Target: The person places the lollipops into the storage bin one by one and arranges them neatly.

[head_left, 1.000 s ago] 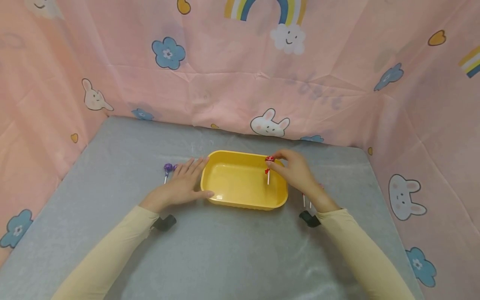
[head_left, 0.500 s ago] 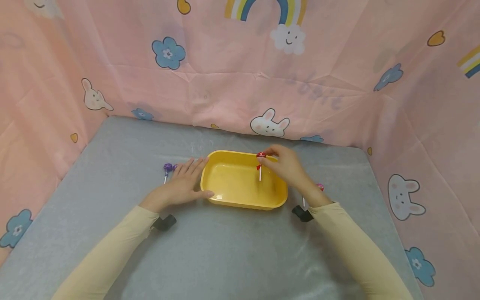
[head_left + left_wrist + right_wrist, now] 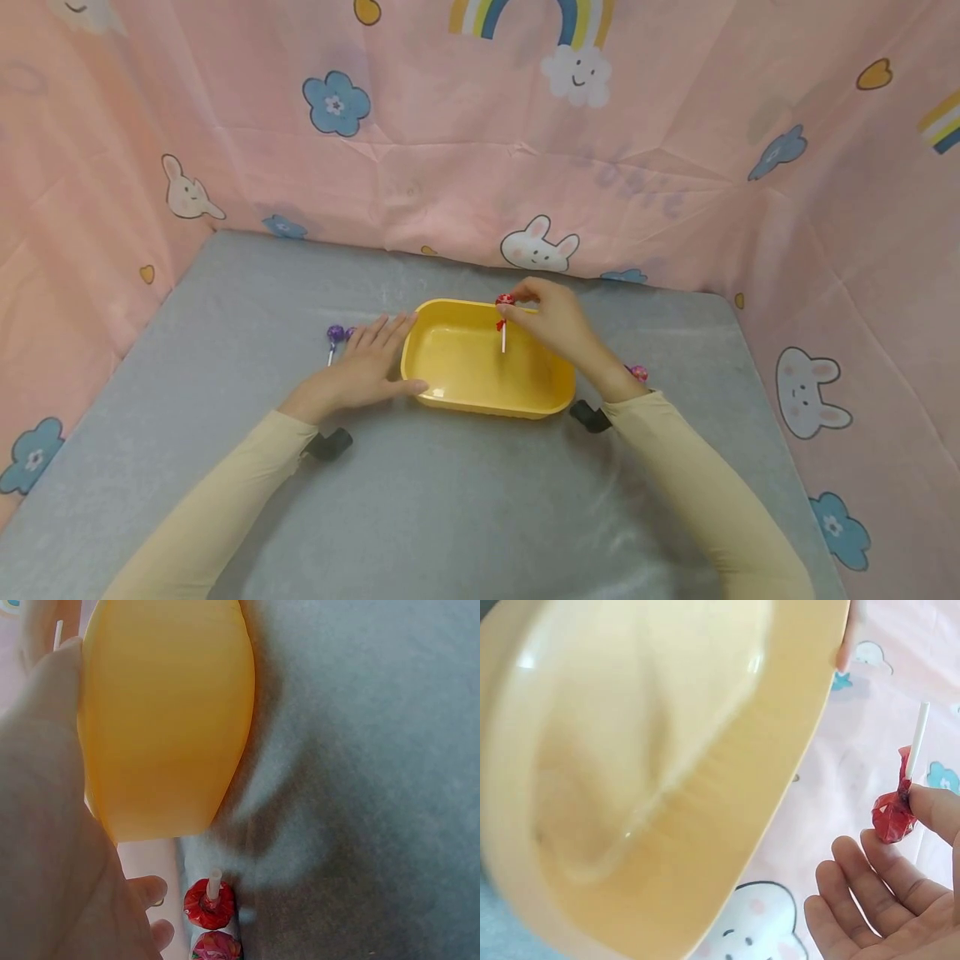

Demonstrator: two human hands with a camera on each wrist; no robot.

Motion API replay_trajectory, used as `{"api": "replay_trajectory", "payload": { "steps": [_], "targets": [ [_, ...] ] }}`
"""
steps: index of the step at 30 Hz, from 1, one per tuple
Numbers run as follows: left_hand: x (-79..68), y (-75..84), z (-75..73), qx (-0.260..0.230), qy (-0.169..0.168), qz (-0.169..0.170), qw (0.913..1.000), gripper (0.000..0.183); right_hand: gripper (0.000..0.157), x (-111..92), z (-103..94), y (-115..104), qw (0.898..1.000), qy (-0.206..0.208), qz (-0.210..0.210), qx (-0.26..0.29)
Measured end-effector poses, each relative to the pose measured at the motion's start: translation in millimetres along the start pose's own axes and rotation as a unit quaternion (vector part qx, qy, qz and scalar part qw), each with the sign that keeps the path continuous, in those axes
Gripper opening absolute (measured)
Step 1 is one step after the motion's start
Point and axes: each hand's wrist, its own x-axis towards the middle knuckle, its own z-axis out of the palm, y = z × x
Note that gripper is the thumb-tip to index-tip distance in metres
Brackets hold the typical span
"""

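My right hand [image 3: 555, 321] pinches a red-wrapped lollipop [image 3: 505, 299] between thumb and fingers, its white stick hanging down over the yellow plastic basin [image 3: 480, 383]. In the right wrist view the lollipop [image 3: 894, 816] sits between the thumb and index fingertip, outside the basin's rim in that view. My left hand [image 3: 371, 360] rests against the basin's left end, fingers straight and spread, thumb at the near rim. The inside of the basin shows nothing lying in it. Two purple lollipops [image 3: 335, 334] lie just left of this hand, one partly covered by its fingers.
Red lollipops [image 3: 210, 904] show past the left fingertips in the left wrist view. A pink lollipop [image 3: 639, 372] lies right of the basin, partly behind the right wrist. The grey tabletop [image 3: 480, 508] is enclosed by a pink patterned curtain [image 3: 442, 167].
My right hand has carried the red lollipop leftward and slightly away, from the basin's right end to nearer its middle. The left hand and basin have stayed put.
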Motion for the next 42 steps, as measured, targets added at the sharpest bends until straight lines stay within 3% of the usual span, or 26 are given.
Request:
{"api": "replay_trajectory", "payload": {
  "steps": [21, 42],
  "targets": [
    [-0.2, 1.6, -2.3, -0.002, -0.010, -0.006, 0.9999, 0.109, 0.026, 8, 9.3, -33, 1.000, -0.014, -0.013, 0.003],
    [0.6, 0.6, -0.6, -0.006, -0.009, -0.010, 0.9999, 0.109, 0.024, 10, 31.2, -49, 1.000, -0.020, -0.015, -0.011]
  ]
}}
